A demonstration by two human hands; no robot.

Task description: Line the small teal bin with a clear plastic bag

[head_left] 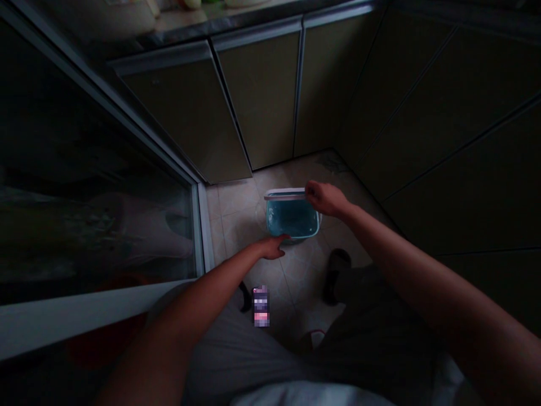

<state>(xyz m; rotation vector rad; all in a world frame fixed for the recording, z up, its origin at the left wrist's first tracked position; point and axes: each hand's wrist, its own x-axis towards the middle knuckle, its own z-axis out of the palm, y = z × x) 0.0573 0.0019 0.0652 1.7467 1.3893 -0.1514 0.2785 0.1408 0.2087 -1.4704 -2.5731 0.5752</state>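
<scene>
A blue-green plastic bin (293, 217) stands on the tiled floor in front of me, and its inside looks dark blue. A white frame-like rim ring (285, 197) sits raised along its far side. My right hand (323, 197) is closed around the right end of this ring. At the near edge of the bin, my left hand (273, 247) touches the rim with a finger stretched along it, thumb held apart. Something clear, perhaps a plastic bag, bulges faintly beside the bin's sides. Dim light hides finer detail.
Cabinet doors (257, 101) rise behind the bin and on the right, under a countertop (203, 25). A framed glass door (198, 225) borders the left. Near my feet lies a pixelated rectangular thing (261, 307). A dark shoe (338, 270) is at the right.
</scene>
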